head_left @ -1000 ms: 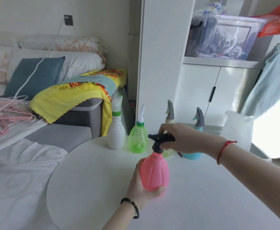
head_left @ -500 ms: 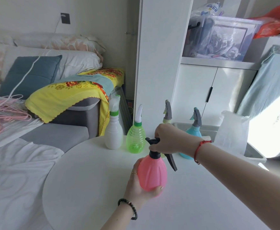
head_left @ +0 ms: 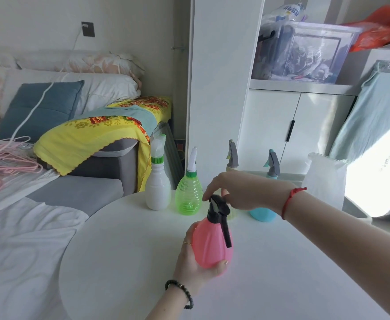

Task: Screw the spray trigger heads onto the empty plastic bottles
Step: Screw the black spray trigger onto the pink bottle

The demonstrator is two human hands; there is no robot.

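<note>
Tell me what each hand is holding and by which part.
The left hand grips the pink bottle around its lower body. The right hand has its fingertips at the black trigger head; no firm grip shows.

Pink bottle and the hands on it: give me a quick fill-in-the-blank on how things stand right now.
1. The left hand holds the ____ bottle.
2. The trigger head on that bottle is ____ in colour.
3. The right hand wears a ____ string at the wrist.
4. Beside the white bottle stands a see-through ____ bottle.

Missing words: pink; black; red; green
</note>
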